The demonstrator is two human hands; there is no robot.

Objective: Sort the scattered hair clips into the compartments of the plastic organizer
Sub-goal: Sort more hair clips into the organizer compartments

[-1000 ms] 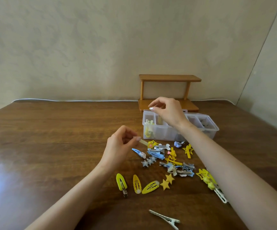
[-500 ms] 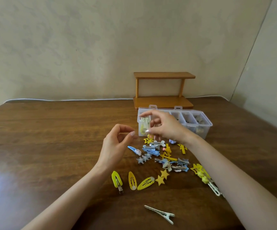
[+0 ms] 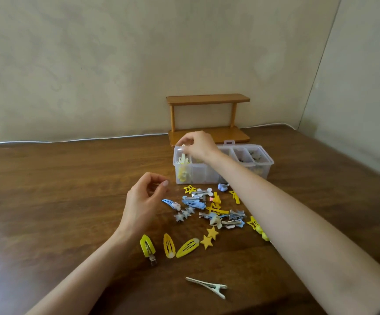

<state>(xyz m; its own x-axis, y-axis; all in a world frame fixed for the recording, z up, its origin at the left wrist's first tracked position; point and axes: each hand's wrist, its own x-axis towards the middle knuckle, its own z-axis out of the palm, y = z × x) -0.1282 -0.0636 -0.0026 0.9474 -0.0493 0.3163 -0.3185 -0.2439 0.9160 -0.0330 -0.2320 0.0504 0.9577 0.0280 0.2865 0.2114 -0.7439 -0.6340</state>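
Plenty of bare bench (image 3: 70, 189) left of left hand (image 3: 143, 201). Wall close behind wooden shelf (image 3: 209, 137). Organizer (image 3: 207, 176) just in front of shelf, scattered clips (image 3: 207, 208) at its front wall, partly under right forearm. Right hand (image 3: 198, 144) pinching pale clip (image 3: 182, 148) over leftmost compartment; half a second ago lower, near pile. Left hand loose, empty.

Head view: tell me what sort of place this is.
Likely a room at home: a wooden table against a plain wall, a small wooden shelf, and hair clips scattered before a plastic organizer.
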